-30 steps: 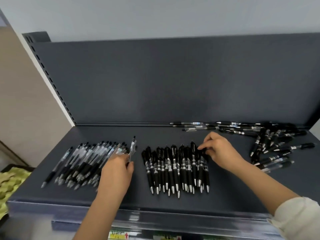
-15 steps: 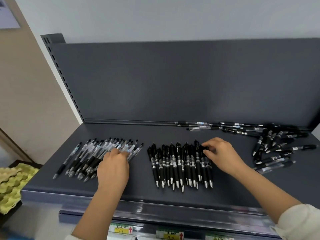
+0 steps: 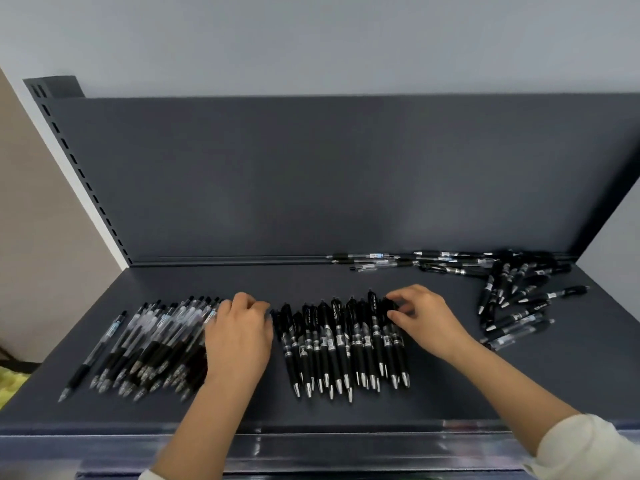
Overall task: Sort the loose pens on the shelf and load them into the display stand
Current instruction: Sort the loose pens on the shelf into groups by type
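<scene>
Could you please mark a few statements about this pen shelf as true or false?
1. The clear pens lie left of the black row. True.
2. A display stand stands on the shelf. False: none is in view.
3. The right hand is at the black row's right end. True.
4. The unsorted pile lies at the shelf's left end. False: it lies at the right, toward the back.
5. The left hand holds a pen up in the air. False: it rests on the clear pens' right edge.
</scene>
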The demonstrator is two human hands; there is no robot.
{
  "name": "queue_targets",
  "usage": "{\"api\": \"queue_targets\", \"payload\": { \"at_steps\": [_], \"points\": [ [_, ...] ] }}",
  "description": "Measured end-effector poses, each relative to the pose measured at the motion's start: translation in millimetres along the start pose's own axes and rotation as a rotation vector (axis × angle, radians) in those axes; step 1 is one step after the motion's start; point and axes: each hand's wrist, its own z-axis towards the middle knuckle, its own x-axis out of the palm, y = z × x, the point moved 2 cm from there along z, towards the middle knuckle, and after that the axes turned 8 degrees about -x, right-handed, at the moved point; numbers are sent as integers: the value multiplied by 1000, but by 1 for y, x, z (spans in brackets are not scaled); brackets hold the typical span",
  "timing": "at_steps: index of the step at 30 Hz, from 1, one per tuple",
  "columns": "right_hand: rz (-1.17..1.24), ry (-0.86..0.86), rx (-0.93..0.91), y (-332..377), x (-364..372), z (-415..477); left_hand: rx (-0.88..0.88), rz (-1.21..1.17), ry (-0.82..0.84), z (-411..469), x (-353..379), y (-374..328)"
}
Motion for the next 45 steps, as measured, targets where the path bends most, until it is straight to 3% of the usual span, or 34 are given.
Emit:
{"api": "queue_targets", "payload": {
  "at_steps": [8,16,27,34,40,45],
  "points": [
    [-37,-60,56,-18,-10,12,176,-108,51,41,4,-51],
    [-167,-112,46,-38,-21,66,324,-157,212,89,23,-91],
    [-463,55,-25,-41,4,125,299,-204,312,110,54,-89],
    [-382,105,25,-45,-3,116,312,-244,313,116,60,-97],
    [-284,-130,125,-54,-36,95,339,-239,318,123,71,-115],
    [-250,-182,188,-66,-49,72,331,-164,313,127,83,-125]
  ]
}}
